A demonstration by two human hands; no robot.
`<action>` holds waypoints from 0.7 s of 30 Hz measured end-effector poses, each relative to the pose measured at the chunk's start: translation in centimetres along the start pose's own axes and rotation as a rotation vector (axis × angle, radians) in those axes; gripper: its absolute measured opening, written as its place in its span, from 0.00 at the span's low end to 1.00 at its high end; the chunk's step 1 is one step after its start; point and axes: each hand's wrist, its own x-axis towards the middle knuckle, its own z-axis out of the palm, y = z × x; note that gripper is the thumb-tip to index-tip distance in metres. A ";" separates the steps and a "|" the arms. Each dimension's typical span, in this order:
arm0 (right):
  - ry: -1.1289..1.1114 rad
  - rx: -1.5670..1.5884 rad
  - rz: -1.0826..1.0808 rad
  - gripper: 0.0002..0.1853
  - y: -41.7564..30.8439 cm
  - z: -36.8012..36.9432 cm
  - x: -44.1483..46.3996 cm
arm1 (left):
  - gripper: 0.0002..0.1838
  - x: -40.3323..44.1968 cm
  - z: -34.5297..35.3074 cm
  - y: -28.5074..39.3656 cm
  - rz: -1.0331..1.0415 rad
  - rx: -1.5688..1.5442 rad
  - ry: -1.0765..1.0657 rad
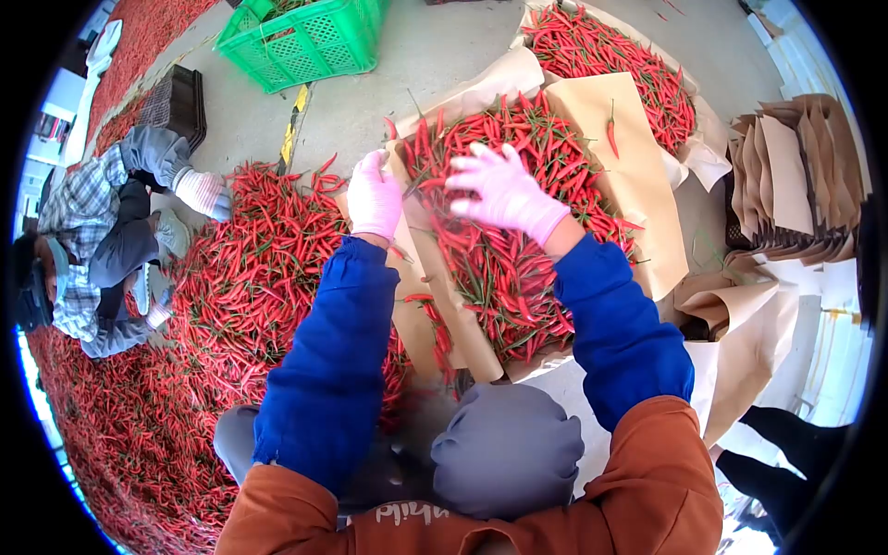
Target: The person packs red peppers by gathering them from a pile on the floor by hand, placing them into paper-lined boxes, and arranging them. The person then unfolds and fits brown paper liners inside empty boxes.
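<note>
A box lined with brown paper (645,199) is heaped with red chili peppers (518,287), several with green stems. Over the heap, my right hand (504,192), in a pale pink glove, has its fingers spread and nothing in its grasp. My left hand (375,196), gloved the same way, is at the box's left edge beside the folded paper flap (444,287). Its fingers are curled together, and what they hold, if anything, is hidden. A single chili (611,129) lies on the right paper flap.
A large chili pile (268,268) spreads on the floor to the left, where another person (102,231) crouches. Behind are a green crate (310,42) and a second chili-filled box (615,69). Stacked brown paper liners (795,176) and a paper-lined box (731,314) stand right.
</note>
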 end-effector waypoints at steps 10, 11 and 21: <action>0.243 -0.031 0.200 0.09 2.2 2.6 9.7 | 0.22 -1.8 -1.0 -0.9 0.094 -0.020 -0.168; 0.309 0.035 0.175 0.09 2.6 2.3 9.6 | 0.24 -1.9 -0.7 -1.0 0.036 0.038 -0.266; 0.566 0.139 0.888 0.14 2.9 -6.3 -23.2 | 0.12 0.6 2.0 0.0 -0.171 0.132 -0.223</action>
